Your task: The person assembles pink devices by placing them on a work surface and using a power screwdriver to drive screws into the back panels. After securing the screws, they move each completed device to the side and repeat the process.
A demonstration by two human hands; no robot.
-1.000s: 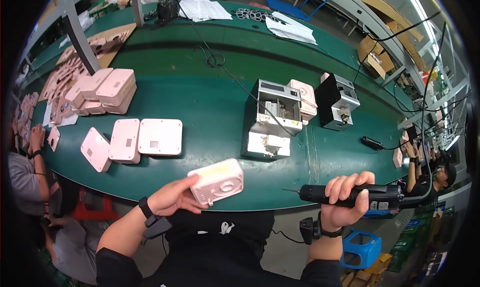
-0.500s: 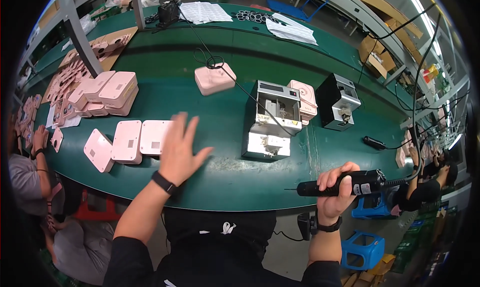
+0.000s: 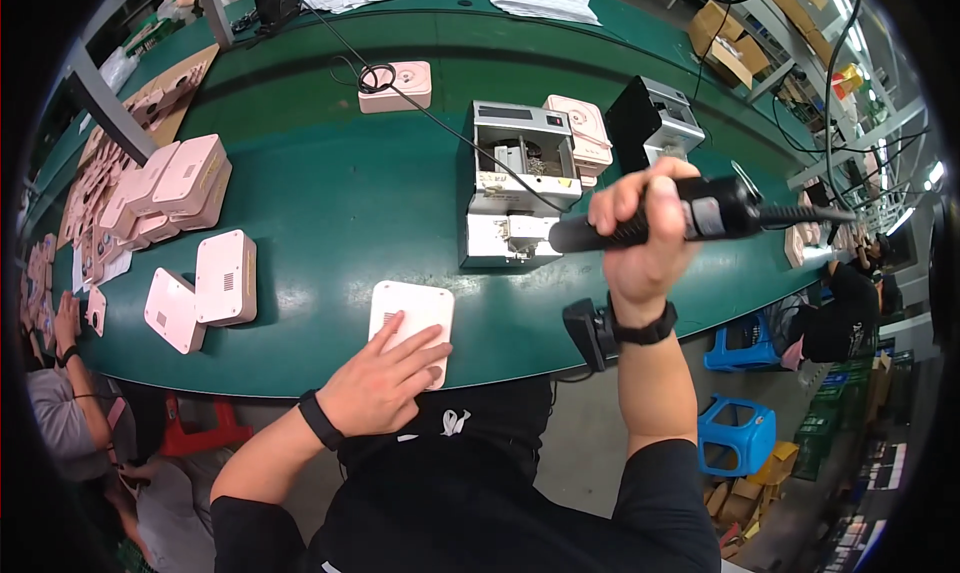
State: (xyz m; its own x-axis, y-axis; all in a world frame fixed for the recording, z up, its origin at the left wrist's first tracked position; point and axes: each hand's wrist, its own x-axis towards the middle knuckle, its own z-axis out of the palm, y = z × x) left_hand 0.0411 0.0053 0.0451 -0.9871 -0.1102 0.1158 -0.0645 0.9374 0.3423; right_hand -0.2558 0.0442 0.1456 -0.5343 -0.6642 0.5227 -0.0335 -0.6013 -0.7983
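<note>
One pink housing lies grille side up at the lower centre of the frame, near the front edge of the green surface. I log the left hand as resting on it, fingers loosely spread across its top, not clenched. The right hand grips an electric screwdriver, right of centre; its nose overlaps the front of the silver screw feeder. Bit not visible to me; contact cannot be told.

Progress, my estimate: this unit is mid-work, the driver being well apart from it. Corner holes too small to confirm any screws. Two similar housings, one upright-lying and one tilted, sit at left, near a stack of housings; another housing is at upper centre. Finished or waiting: undetermined for these.
</note>
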